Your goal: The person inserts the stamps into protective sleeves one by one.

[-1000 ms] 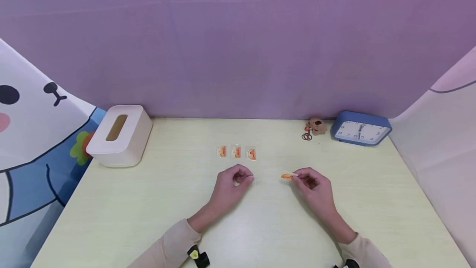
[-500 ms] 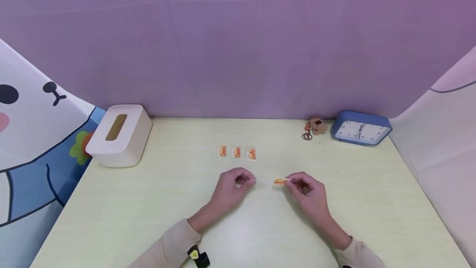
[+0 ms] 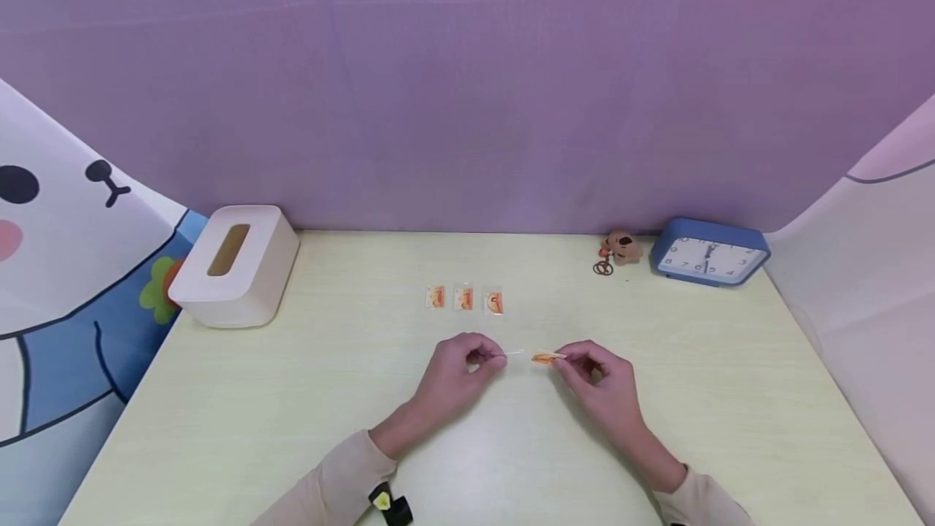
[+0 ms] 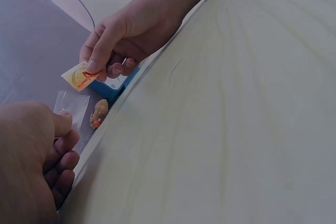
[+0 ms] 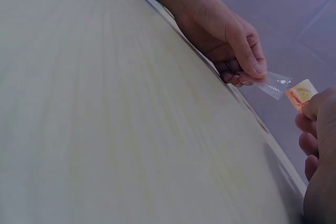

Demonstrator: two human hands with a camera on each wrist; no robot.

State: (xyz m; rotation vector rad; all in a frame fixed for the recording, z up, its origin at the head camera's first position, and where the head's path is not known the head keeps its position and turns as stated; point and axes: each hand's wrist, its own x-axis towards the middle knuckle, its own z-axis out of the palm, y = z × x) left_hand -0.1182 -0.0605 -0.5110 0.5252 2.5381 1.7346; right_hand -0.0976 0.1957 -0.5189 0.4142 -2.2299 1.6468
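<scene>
My left hand (image 3: 454, 372) pinches a small clear plastic bag (image 5: 275, 84) between thumb and forefinger. The bag looks flat and see-through, its free end pointing toward the right hand. My right hand (image 3: 612, 388) pinches a small orange and yellow printed card (image 4: 82, 77) at one edge. Both are held up over the table, the card's free edge close to the bag's open-looking end. Beyond the hands, three small clear bags with orange printed cards inside lie in a row: a left one (image 3: 435, 297), a middle one (image 3: 463, 298) and a right one (image 3: 493, 302).
A white tissue box (image 3: 241, 266) stands at the table's back left. At the back right are a blue clock (image 3: 710, 252) and a brown plush keychain (image 3: 623, 247) with a ring. A purple curtain (image 3: 467, 104) hangs behind the table's back edge.
My right hand has moved left with the card, bringing it near the bag. My left hand has shifted slightly right and toward me. The three packed bags stay put.
</scene>
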